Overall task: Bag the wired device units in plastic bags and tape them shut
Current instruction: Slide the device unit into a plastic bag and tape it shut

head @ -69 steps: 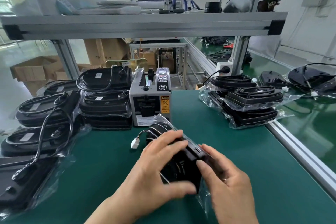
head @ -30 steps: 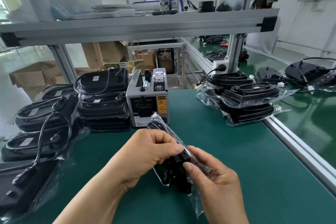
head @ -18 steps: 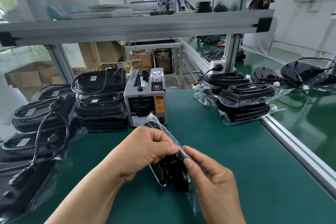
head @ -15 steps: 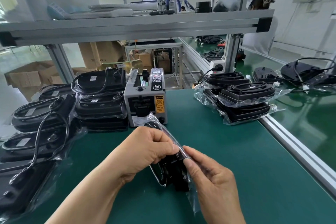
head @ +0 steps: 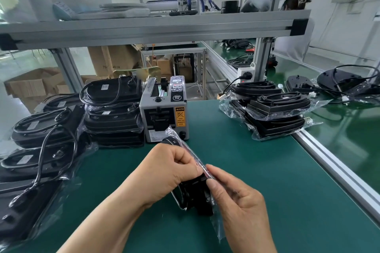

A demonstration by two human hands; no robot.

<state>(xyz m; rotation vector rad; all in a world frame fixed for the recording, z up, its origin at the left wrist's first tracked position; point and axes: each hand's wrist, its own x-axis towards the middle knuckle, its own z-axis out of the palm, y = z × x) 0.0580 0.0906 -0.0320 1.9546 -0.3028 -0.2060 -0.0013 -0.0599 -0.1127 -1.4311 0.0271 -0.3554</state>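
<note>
Black unit [head: 194, 193] in bag [head: 218, 227] | L hand [head: 166, 172] + R hand [head: 240, 204] pinch bag top | unit btwn them

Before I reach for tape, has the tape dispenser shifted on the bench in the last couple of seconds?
No. The tape dispenser still stands right beside the stack of bagged units on its left; only the camera drifted.

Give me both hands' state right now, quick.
Left hand: closed, pinching the plastic bag along its upper edge, over the black device unit.
Right hand: closed, pinching the same bag edge.
</note>
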